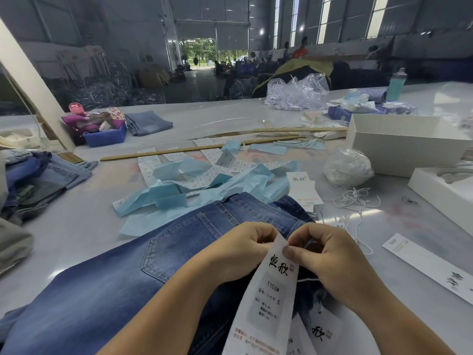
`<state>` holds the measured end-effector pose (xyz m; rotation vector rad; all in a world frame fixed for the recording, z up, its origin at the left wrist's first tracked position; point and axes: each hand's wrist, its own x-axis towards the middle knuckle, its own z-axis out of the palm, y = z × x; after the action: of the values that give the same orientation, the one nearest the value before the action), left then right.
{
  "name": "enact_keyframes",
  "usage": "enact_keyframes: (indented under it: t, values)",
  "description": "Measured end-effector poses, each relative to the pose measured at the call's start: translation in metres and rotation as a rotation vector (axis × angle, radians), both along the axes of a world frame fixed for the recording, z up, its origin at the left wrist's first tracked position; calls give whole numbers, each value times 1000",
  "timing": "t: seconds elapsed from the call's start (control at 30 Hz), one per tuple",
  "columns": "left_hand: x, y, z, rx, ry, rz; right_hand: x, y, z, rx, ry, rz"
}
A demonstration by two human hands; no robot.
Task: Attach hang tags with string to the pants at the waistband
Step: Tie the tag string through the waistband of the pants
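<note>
At six o'clock, closest to the camera, a long white paper hang tag point(266, 298) printed with black brush characters and "1103#" is held up between two bare hands: the left hand point(239, 252) curls its fingers around the tag's top edge, while the right hand point(330, 257) pinches the same top corner with thumb and forefinger, a strand of white string point(308, 279) showing just under its palm. Beneath both hands lie the blue denim pants point(122, 272), back pocket up, waistband toward twelve o'clock. More white tags point(304, 190) rest just beyond the waistband at one o'clock, near loose white strings point(355, 198). Crumpled light-blue tissue sheets point(179, 185) spread at eleven o'clock; farther off, a white cardboard box point(399, 147) sits at two o'clock
</note>
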<state>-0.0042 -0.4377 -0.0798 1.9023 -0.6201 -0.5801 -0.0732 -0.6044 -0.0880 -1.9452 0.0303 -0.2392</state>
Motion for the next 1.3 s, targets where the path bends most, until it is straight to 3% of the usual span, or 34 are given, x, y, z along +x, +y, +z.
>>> enact_keyframes:
  t: [0.2,0.43,0.57,0.83,1.03,1.13,1.23,1.3]
  values:
    - [-7,-9,0,-30,-168,115,5,-1,11,45,-55,95]
    - [-9,-18,4,-78,-249,141,9,-14,18,90,169,217]
    - [-7,-19,1,-22,-291,123,7,-17,16,172,198,190]
    - [-6,-17,-5,61,-412,172,9,-14,8,117,206,110]
    - [-8,-18,-2,4,-431,178,10,-12,7,196,162,142]
    - [-8,-16,-2,109,-421,185,10,-14,3,140,131,109]
    - [-14,-16,-6,380,-581,162,7,-18,3,139,145,78]
    - [-16,-19,-6,455,-673,172,6,-18,3,106,146,91]
